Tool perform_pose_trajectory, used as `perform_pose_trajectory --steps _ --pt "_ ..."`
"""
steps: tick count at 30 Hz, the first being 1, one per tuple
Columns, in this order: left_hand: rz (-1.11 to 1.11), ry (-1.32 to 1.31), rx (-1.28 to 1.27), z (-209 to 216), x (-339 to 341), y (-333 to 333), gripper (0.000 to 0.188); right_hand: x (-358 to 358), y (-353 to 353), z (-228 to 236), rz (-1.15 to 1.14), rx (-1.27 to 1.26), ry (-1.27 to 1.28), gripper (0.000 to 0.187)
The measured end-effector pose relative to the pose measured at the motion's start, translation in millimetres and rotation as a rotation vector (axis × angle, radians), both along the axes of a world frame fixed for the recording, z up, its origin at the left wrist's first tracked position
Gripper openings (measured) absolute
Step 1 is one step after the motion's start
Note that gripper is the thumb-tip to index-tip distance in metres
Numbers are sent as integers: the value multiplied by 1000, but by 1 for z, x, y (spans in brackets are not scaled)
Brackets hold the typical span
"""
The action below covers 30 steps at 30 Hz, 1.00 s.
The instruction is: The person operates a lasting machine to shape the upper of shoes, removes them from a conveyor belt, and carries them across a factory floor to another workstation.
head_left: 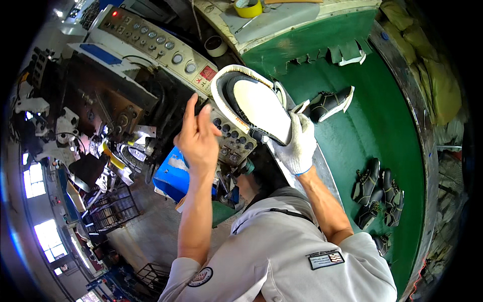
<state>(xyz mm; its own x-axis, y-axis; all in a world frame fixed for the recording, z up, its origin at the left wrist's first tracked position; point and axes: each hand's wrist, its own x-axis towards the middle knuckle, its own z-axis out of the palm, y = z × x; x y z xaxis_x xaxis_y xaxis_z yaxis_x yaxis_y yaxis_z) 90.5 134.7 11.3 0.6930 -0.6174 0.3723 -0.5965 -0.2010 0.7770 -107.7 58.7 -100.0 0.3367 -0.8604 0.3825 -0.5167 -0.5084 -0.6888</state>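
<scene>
A black shoe upper (256, 103) with a pale insole board and a whitish rim is held up in front of me, its underside facing me. My right hand (302, 146), in a white knit glove, grips its lower right end. My left hand (197, 146) is bare and raised just left of the shoe upper, fingers apart and holding nothing. Some of its fingers are partly hidden by the hand itself. Beyond the glove, a dark shoe upper (329, 104) with light stitching lies on the green bench surface (362, 141).
A machine (110, 116) with metal arms stands at the left, below a gauge panel (161, 43). A button panel (231, 143) and blue box (173, 173) sit near my left forearm. Several dark shoe uppers (370, 183) lie at right. Yellow tape (248, 8) rests on the far shelf.
</scene>
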Motion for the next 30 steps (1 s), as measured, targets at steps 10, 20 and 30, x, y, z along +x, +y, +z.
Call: perform_pose_trajectory --steps 10,20,30 --pt "-879 -952 104 44 9 -28 33 -33 -1 11 77 249 -21 79" --pt "-1142 -891 113 41 -3 -46 16 -41 16 7 84 348 -27 85" --pt "-1124 -685 83 16 -15 -78 31 -42 32 -5 62 329 -80 86"
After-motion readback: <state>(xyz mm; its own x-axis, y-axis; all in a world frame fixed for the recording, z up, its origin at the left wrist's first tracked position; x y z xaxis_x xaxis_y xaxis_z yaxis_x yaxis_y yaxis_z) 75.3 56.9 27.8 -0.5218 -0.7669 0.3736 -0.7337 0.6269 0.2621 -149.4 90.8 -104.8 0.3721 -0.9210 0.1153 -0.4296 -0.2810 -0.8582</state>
